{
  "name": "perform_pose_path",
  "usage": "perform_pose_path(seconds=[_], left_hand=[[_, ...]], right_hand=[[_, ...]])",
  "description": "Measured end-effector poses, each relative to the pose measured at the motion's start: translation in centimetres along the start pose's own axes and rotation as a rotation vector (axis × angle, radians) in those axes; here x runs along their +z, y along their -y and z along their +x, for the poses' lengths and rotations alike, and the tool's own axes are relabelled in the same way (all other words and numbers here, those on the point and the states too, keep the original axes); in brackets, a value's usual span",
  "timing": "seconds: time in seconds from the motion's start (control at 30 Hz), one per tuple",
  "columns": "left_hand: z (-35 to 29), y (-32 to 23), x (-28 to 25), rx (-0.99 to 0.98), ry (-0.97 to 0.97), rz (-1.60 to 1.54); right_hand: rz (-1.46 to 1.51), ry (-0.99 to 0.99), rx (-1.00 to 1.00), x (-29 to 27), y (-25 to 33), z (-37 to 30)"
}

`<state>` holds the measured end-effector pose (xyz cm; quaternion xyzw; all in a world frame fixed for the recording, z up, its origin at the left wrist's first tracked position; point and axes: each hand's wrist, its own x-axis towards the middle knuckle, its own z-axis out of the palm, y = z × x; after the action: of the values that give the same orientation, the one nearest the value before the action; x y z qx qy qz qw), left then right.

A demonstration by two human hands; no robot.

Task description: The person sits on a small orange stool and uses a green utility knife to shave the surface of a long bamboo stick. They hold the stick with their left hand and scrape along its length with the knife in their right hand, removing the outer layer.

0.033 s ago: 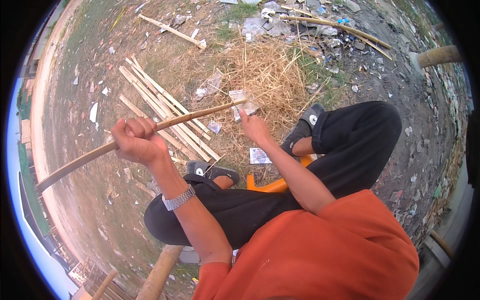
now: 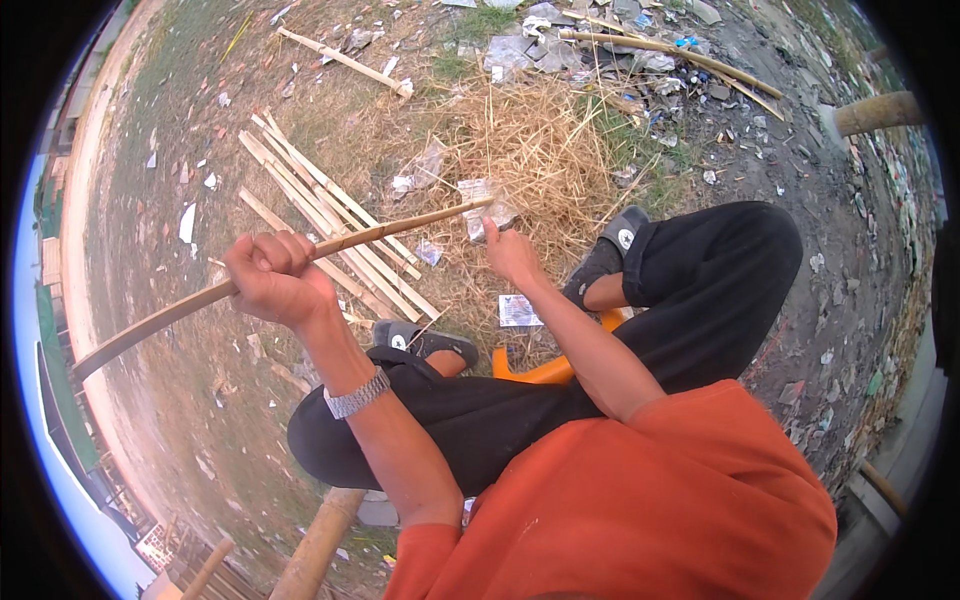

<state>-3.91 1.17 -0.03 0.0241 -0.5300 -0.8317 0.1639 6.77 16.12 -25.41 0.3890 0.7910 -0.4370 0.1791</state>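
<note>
My left hand (image 2: pixel 278 275) is wrapped round a long bamboo strip (image 2: pixel 375 232), which slants from the lower left up to the right. A few darker marks show on the strip just beyond this fist. At the strip's far tip is my right hand (image 2: pixel 514 257), its fingers curled and thumb raised just below the tip. Whatever those fingers hold is hidden. Several split bamboo strips (image 2: pixel 320 205) lie on the ground behind the held one. Beyond the tip sits a heap of pale shavings (image 2: pixel 540 140).
An orange curved plastic piece (image 2: pixel 535 375) shows between my legs. Bamboo poles (image 2: pixel 680 52) lie among litter at the far right, and a bamboo piece (image 2: pixel 345 62) lies at the back left. A bamboo pole (image 2: pixel 322 540) stands out near my left hip.
</note>
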Motion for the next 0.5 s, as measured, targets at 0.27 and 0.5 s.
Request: perform_pose_path(seconds=[0.27, 0.5], left_hand=[[0.0, -0.1, -1.0, 0.002, 0.112, -0.049], [-0.3, 0.2, 0.2, 0.026, 0.091, -0.018]], right_hand=[[-0.082, 0.131, 0.008, -2.4, 2.0, -1.0], [0.019, -0.133, 0.035, 0.3, -1.5, 2.8]])
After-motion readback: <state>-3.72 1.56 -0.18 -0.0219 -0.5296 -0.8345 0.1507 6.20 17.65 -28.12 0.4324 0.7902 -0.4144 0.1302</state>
